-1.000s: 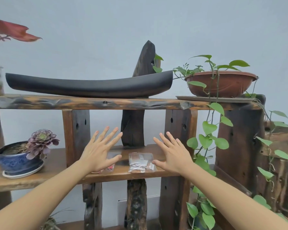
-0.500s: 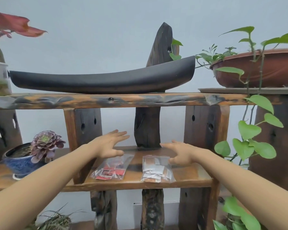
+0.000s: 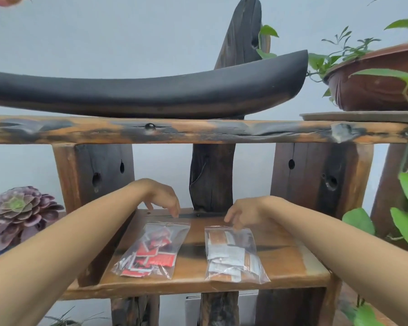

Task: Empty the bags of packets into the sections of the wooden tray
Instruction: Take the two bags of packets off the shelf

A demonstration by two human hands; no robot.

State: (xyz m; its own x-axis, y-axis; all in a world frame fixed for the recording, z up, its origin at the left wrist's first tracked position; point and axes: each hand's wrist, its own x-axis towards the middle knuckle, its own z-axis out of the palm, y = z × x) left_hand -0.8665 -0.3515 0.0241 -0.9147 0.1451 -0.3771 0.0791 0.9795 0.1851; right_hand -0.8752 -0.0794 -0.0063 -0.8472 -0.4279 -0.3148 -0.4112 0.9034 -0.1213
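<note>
— Two bags on the lower shelf [image 3: 280, 260], both lying flat and sealed, and both hands come in over their far edges. What is the play here?

— Pinch each one by the sealed top strip, I'd say, not the belly. Thin clear plastic full of loose packets will sag and slide, so lift by the stiff edge and keep it level.

— And the grips?

— Left hand [image 3: 161, 200] hangs above the red-packet bag [image 3: 151, 250], fingers curled down and loosely spread, holding nothing; whether a fingertip touches the shelf behind it, I cannot tell. Right hand [image 3: 244, 212] is lower, fingertips at the top edge of the white-packet bag [image 3: 231, 252], not closed on it.

— How do they look?

— Left bag, red and black sachets heaped toward its near end. Right bag, white and brown ones, stacked flatter. They lie side by side and apart.

— And the wooden tray?

— Not in view from here.
</note>
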